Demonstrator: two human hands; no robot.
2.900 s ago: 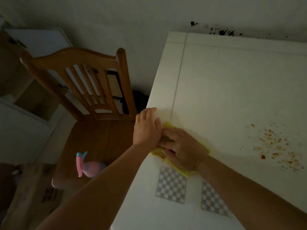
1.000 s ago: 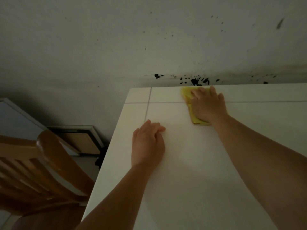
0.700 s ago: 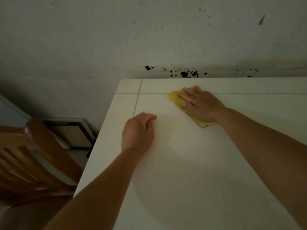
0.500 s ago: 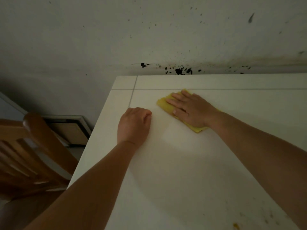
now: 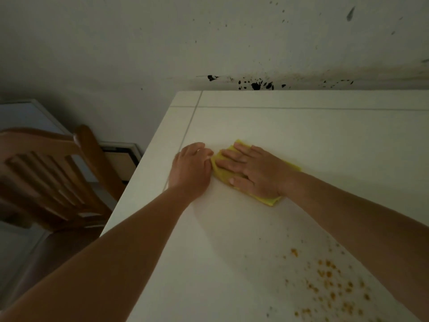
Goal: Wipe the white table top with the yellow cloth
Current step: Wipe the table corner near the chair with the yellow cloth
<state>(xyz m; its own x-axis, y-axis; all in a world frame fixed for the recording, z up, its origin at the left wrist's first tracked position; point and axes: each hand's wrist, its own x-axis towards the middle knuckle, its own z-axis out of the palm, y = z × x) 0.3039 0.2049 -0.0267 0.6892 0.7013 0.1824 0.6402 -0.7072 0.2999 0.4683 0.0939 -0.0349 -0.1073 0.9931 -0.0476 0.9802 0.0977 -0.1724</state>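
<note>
The folded yellow cloth (image 5: 221, 174) lies flat on the white table top (image 5: 313, 131), near its left edge. My right hand (image 5: 253, 170) presses down on the cloth with the fingers spread, covering most of it. My left hand (image 5: 191, 169) rests on the table just left of the cloth, fingers curled loosely, its fingertips at the cloth's left edge. A patch of orange crumbs (image 5: 329, 284) is scattered on the table near the bottom right.
A wooden chair (image 5: 53, 173) stands close to the table's left edge. The table's far edge meets a wall with black stains (image 5: 255, 84). A framed panel (image 5: 120, 159) leans low against the wall behind the chair.
My right hand has dragged the cloth from the table's far edge toward me and leftward, up to my left hand. The view has tilted down, so the crumbs show.
</note>
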